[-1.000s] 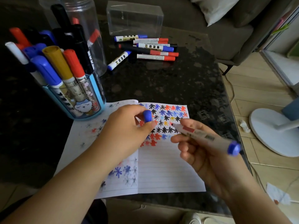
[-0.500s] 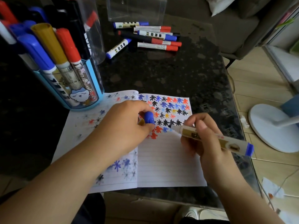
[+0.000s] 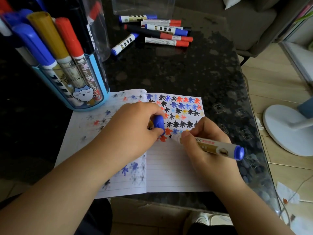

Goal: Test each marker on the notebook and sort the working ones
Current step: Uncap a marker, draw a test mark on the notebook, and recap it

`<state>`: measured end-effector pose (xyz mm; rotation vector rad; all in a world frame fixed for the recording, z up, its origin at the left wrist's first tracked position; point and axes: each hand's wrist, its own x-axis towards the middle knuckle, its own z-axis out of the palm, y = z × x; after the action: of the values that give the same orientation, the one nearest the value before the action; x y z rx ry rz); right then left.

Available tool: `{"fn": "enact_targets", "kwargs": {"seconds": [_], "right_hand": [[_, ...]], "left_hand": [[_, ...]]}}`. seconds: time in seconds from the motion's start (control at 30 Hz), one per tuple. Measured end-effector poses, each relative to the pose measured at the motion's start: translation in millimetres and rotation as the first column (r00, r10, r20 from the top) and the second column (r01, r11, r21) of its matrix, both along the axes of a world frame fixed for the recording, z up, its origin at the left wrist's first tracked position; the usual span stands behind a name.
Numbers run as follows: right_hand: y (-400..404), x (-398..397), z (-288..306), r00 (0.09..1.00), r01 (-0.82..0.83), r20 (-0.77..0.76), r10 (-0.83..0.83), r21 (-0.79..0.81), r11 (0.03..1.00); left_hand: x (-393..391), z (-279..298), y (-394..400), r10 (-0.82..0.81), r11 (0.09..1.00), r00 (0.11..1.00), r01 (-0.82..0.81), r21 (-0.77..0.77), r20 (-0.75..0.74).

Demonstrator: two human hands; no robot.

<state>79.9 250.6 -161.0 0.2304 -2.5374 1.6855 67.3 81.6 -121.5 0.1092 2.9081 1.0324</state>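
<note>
An open lined notebook [image 3: 169,168] lies on the dark table, its upper pages covered in black, blue, red and yellow star marks. My right hand [image 3: 205,146] grips an uncapped blue marker [image 3: 218,149] like a pen, its dark tip touching the right page just below the stars. My left hand [image 3: 133,129] rests on the notebook's fold and pinches the marker's blue cap [image 3: 159,123]. A blue holder [image 3: 81,92] full of upright markers stands at the left. Several capped markers [image 3: 162,33] lie loose at the table's far side.
A clear plastic jar [image 3: 100,29] stands behind the holder and a clear plastic box [image 3: 144,5] behind the loose markers. The table's glass edge [image 3: 257,133] runs along the right, with a white fan base [image 3: 288,131] on the floor beyond. A grey sofa [image 3: 245,22] is at the back.
My right hand turned the marker from held up in the air to a writing grip and brought its tip down onto the page. My left hand kept the cap.
</note>
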Motion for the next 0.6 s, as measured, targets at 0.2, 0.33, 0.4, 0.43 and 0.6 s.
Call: {"fn": "enact_targets", "kwargs": {"seconds": [0.2, 0.33, 0.4, 0.43, 0.6], "right_hand": [[0.8, -0.3, -1.9, 0.999, -0.033, -0.020, 0.034, 0.061, 0.998], [3.5, -1.0, -2.1, 1.000, -0.023, 0.011, 0.023, -0.013, 1.000], [3.5, -0.5, -2.2, 1.000, -0.020, -0.015, 0.019, -0.017, 1.000], [3.4, -0.5, -2.1, 1.000, -0.016, -0.027, 0.016, -0.002, 1.000], [1.8, -0.5, -1.7, 0.998, -0.061, -0.013, 0.061, 0.040, 0.997]], "left_hand": [[0.1, 0.6, 1.5, -0.016, 1.000, 1.000, 0.016, -0.013, 0.010], [-0.1, 0.7, 1.9, -0.002, 1.000, 1.000, 0.002, -0.011, 0.004], [-0.2, 1.0, 1.8, -0.001, 1.000, 1.000, 0.001, -0.009, 0.008], [-0.2, 1.2, 1.8, -0.001, 1.000, 1.000, 0.001, -0.010, 0.006], [-0.5, 0.9, 2.5, 0.006, 1.000, 1.000, -0.006, -0.025, 0.003]]}}
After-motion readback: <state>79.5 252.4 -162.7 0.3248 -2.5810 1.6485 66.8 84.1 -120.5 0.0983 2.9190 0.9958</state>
